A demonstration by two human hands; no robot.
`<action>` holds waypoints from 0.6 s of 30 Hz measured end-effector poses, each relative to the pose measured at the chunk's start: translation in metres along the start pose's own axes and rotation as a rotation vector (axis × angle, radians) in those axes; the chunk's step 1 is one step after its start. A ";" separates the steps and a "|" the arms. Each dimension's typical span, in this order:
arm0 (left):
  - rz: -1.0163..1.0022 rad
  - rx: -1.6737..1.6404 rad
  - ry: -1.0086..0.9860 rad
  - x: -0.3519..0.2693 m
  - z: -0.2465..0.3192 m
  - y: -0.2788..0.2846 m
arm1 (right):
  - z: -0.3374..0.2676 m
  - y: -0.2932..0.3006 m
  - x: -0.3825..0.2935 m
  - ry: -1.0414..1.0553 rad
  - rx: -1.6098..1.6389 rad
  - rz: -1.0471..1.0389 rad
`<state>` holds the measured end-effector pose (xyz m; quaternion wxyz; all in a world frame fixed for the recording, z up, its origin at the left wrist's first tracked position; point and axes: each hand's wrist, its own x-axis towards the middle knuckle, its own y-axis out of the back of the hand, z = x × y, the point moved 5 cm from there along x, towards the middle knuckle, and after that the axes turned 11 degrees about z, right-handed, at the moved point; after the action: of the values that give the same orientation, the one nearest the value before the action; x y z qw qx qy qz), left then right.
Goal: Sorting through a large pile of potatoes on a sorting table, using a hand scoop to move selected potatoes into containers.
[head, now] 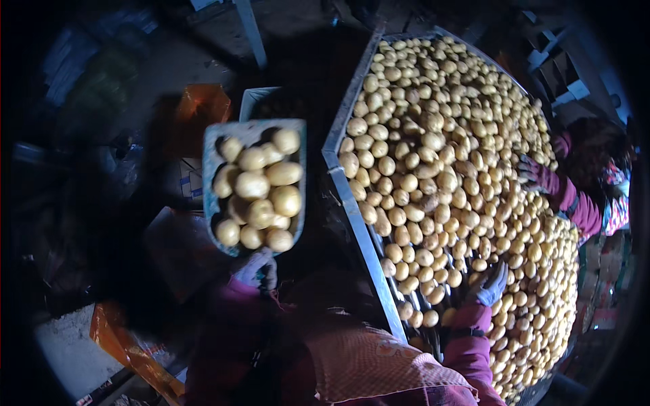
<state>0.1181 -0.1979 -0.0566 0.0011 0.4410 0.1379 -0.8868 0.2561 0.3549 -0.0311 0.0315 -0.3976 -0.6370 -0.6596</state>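
My left hand (256,270), in a light glove, grips the handle end of a scoop (234,131) with a worn pale-and-green surface. A pile of potatoes (252,185) fills much of the scoop, which is held to the left of a metal-framed sorting table. My right hand (491,288), also gloved, lies against loose potatoes (431,142) on that table. Its fingers are stretched out, and no potato shows in its grasp. Dark metal rollers (414,304) show between the potatoes near my right forearm.
The table's raised metal edge (363,228) runs between scoop and potatoes. Across the table, another person's gloved hand (533,175) touches the potatoes. An orange bag (203,109) and a box (260,96) stand beyond the scoop; orange plastic (127,345) lies lower left.
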 end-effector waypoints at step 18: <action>0.027 -0.342 0.191 0.094 0.137 -0.040 | 0.000 0.007 0.001 0.011 -0.061 0.002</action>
<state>-0.0512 -0.1822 -0.0416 0.0746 0.5183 0.2802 -0.8046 0.2590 0.3537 -0.0244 0.0236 -0.3956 -0.6159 -0.6809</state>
